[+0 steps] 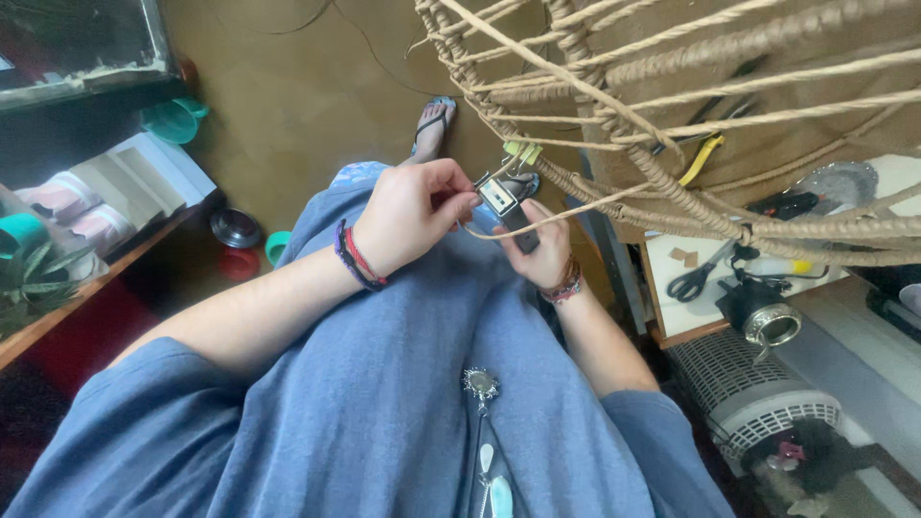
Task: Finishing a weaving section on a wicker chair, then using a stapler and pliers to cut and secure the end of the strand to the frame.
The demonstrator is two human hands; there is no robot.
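Note:
My left hand pinches the end of a thin tan cord, fingers closed, over my lap. My right hand is wrapped around a small dark lighter-like tool with a pale label, held upright right beside the left fingertips. The cord runs from the fingers to the right into a woven rope frame that hangs across the upper right. A yellow-green clip is fastened to the frame's lower rim just above the tool. Both wrists wear braided bracelets.
A low white table at right carries scissors, a black glue gun and yellow-handled pliers. A white grilled heater stands below it. My foot in a flip-flop rests on the brown floor. Bowls and shelves sit at left.

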